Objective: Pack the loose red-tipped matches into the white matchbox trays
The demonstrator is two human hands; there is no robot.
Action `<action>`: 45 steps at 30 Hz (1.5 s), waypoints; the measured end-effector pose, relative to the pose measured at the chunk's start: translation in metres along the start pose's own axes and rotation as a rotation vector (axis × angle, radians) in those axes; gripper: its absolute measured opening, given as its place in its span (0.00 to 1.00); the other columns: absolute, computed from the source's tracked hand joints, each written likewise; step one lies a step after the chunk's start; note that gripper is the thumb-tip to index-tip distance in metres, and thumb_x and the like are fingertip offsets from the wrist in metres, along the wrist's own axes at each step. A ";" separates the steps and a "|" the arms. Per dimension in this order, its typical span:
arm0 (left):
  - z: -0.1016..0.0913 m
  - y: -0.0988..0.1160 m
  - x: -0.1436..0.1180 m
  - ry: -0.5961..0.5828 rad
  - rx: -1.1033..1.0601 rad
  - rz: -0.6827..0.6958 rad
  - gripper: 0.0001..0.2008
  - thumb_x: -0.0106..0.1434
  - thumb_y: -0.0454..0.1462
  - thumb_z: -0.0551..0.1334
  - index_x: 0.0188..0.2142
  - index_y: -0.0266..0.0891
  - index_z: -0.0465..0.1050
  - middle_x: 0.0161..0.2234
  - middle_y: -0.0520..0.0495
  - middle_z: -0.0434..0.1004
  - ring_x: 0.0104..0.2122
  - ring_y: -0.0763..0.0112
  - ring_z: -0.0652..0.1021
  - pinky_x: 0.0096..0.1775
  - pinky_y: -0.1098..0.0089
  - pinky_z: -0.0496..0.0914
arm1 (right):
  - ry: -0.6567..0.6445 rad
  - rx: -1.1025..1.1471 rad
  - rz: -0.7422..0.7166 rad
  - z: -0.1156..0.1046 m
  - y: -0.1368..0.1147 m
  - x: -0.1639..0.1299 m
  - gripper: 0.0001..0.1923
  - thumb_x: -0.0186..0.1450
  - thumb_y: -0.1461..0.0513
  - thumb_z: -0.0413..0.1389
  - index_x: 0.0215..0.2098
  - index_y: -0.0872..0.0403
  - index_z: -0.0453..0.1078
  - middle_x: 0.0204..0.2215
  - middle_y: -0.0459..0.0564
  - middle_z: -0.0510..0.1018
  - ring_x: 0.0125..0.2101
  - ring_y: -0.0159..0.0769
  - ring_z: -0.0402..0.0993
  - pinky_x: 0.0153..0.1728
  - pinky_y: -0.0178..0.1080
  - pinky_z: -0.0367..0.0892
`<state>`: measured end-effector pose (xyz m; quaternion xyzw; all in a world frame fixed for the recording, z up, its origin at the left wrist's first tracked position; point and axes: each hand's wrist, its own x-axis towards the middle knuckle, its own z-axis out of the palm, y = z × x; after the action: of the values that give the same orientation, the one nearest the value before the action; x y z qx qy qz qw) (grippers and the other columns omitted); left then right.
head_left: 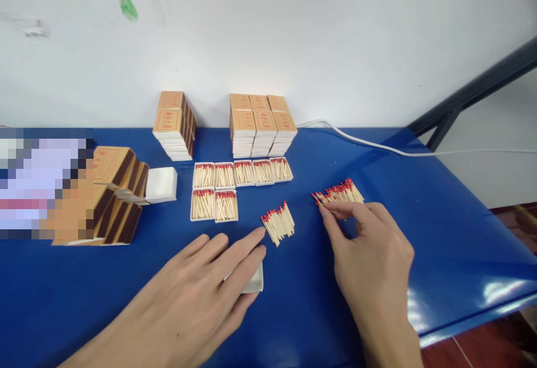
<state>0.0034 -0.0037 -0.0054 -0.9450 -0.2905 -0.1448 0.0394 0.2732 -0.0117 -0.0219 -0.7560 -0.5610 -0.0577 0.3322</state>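
While the left hand (201,295) lies flat on a small white tray (253,284), the right hand (369,256) pinches thin, light matches (339,194), best grabbed mid-stick.

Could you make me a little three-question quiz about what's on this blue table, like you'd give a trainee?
1. True or false: the right hand touches the pile of matches at the right.
2. How many filled trays lie open in the two rows? A) five B) seven C) ten
3. What lies under the left hand?

Key:
1. True; its fingertips are on the pile's near edge.
2. B; five behind, two in front.
3. A white empty tray, partly covered by the fingers.
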 end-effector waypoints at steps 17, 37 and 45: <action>-0.006 -0.004 0.000 -0.043 0.021 0.052 0.27 0.89 0.38 0.44 0.71 0.38 0.78 0.73 0.46 0.79 0.55 0.53 0.90 0.53 0.49 0.83 | -0.054 -0.111 -0.031 0.002 -0.002 -0.004 0.34 0.85 0.37 0.45 0.46 0.52 0.80 0.42 0.56 0.85 0.38 0.46 0.81 0.35 0.45 0.65; -0.004 -0.002 0.001 -0.022 0.031 0.032 0.29 0.90 0.37 0.41 0.68 0.40 0.81 0.72 0.47 0.81 0.53 0.56 0.88 0.55 0.51 0.77 | -0.314 0.060 0.280 -0.012 -0.018 -0.003 0.23 0.72 0.39 0.58 0.41 0.44 0.84 0.39 0.48 0.87 0.35 0.47 0.81 0.39 0.47 0.63; -0.004 -0.004 0.000 -0.015 0.036 0.040 0.28 0.90 0.38 0.42 0.69 0.40 0.79 0.72 0.47 0.81 0.53 0.56 0.89 0.54 0.51 0.79 | -0.259 0.037 0.279 -0.010 -0.023 0.005 0.23 0.70 0.39 0.56 0.40 0.46 0.82 0.38 0.50 0.87 0.36 0.50 0.80 0.39 0.47 0.61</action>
<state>0.0003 -0.0015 -0.0022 -0.9509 -0.2744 -0.1314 0.0573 0.2574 -0.0098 -0.0014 -0.8213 -0.4897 0.0972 0.2760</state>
